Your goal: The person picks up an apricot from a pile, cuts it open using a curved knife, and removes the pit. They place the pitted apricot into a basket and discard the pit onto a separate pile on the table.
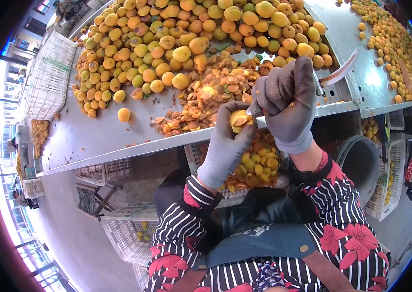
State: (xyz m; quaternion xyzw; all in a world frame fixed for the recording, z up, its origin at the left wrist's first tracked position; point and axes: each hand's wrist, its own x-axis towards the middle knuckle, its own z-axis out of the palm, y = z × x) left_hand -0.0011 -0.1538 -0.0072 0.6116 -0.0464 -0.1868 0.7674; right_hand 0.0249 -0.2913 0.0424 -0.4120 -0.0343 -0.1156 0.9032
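My left hand [228, 146], in a grey glove, is closed around a yellow-orange fruit [239, 120] at the table's front edge. Just right of it, my right hand [286, 104], also gloved, is wrapped round a tool whose white tip [249, 111] shows beside the fruit; most of the tool is hidden in the fist. Behind both hands lies a heap of cut fruit pieces [211, 90]. Whole fruits [143, 48] are piled on the metal table [94, 141] beyond. Below my hands, a crate holds fruit pieces [259, 165].
A curved blade [344, 68] sticks up by the table edge at right. White crates [48, 78] stand at the far left; others [125, 238] are on the floor. A round bucket [359, 163] and a folding stool [89, 199] are below the table. More fruit [395, 48] lies far right.
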